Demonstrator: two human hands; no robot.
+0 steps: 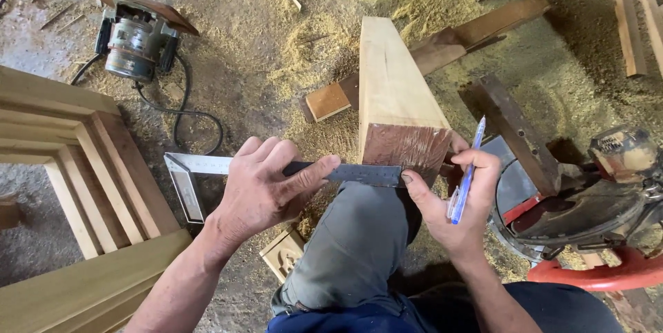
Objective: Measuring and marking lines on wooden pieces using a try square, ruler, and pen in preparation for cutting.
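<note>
- Under the left hand (259, 184), a steel square (207, 174) is pinned flat, fingers closed over its blade.
- Right hand (459, 202) grips a blue pen (467, 174), thumb touching the blade's tip.
- Just beyond both hands, the timber beam (394, 91) rests end-on against the knee (366, 229).

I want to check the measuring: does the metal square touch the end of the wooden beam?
Touching. In the head view, the metal square blade lies flat against the wooden beam end face.
</note>
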